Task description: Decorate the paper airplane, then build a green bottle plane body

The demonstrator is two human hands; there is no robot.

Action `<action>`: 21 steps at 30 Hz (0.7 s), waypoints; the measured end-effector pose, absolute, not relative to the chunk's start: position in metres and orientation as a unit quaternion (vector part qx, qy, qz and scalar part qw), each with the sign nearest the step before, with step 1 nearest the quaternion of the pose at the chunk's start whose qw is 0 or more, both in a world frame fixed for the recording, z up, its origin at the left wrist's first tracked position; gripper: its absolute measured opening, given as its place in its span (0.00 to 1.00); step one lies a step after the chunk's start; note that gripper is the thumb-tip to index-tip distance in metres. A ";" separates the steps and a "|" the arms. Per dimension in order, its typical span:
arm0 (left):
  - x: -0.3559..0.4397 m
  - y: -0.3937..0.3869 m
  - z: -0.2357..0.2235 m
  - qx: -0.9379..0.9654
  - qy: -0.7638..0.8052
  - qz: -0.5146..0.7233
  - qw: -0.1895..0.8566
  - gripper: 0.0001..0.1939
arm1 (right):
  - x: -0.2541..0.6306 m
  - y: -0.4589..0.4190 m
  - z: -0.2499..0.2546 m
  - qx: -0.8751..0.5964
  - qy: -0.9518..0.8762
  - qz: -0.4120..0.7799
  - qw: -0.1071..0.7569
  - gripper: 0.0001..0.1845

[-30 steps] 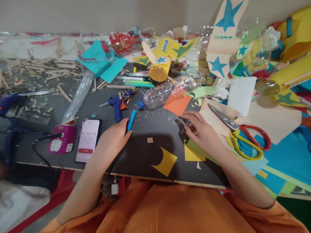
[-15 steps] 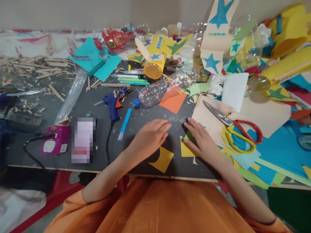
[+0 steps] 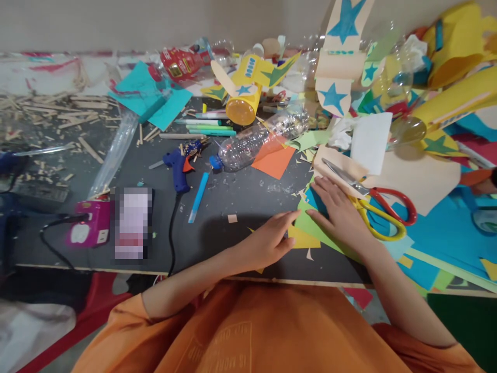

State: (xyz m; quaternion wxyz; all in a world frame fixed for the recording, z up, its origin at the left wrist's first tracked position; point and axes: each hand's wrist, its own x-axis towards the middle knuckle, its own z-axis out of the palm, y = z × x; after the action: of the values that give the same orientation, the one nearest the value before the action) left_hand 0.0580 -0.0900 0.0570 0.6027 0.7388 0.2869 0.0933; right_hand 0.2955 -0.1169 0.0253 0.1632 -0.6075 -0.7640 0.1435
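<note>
My left hand (image 3: 271,239) is just above the table's front part, fingers stretched toward the right and thumb apart, with nothing held. Its fingertips come close to a green paper sheet (image 3: 324,237) and a yellow paper scrap (image 3: 306,238). My right hand (image 3: 341,211) lies flat and spread on the green sheet and blue paper scraps. Right beside it are scissors (image 3: 388,199) with one red and one yellow handle loop. Their blades rest on a beige paper sheet (image 3: 425,178). A small beige square (image 3: 232,218) lies left of my hands.
A blue glue gun (image 3: 180,168), a blue marker (image 3: 199,197) and a clear plastic bottle (image 3: 248,147) lie ahead on the left. Further left are a phone (image 3: 133,223) and a purple power adapter (image 3: 88,223). Decorated bottle models (image 3: 245,98) stand at the back. Another person's hand (image 3: 483,185) shows at far right.
Both hands have moved right, the right one onto the paper pile by the scissors. More green paper shows under the right hand. A small beige square is now visible where the left hand was.
</note>
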 end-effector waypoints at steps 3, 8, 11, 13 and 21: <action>0.062 -0.088 0.054 0.621 0.304 0.121 0.712 0.28 | 0.297 -0.116 0.023 -0.609 -0.759 0.143 0.180 0.26; 0.067 -0.076 0.054 0.659 0.351 0.153 0.647 0.22 | 0.301 -0.115 0.025 -0.616 -0.735 0.159 0.236 0.20; 0.076 -0.066 0.052 0.637 0.346 0.141 0.675 0.21 | 0.302 -0.115 0.026 -0.614 -0.728 0.171 0.254 0.17; 0.084 -0.059 0.047 0.597 0.357 0.132 0.706 0.20 | 0.303 -0.115 0.026 -0.612 -0.727 0.182 0.253 0.17; 0.107 -0.041 0.041 0.511 0.371 0.130 0.764 0.18 | 0.304 -0.114 0.023 -0.615 -0.717 0.193 0.267 0.20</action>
State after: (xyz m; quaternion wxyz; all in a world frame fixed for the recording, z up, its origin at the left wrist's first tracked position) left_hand 0.1065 -0.0410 0.0413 0.7641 0.5112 0.3713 0.1303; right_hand 0.3041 -0.1140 0.0229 0.2669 -0.6149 -0.7165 0.1931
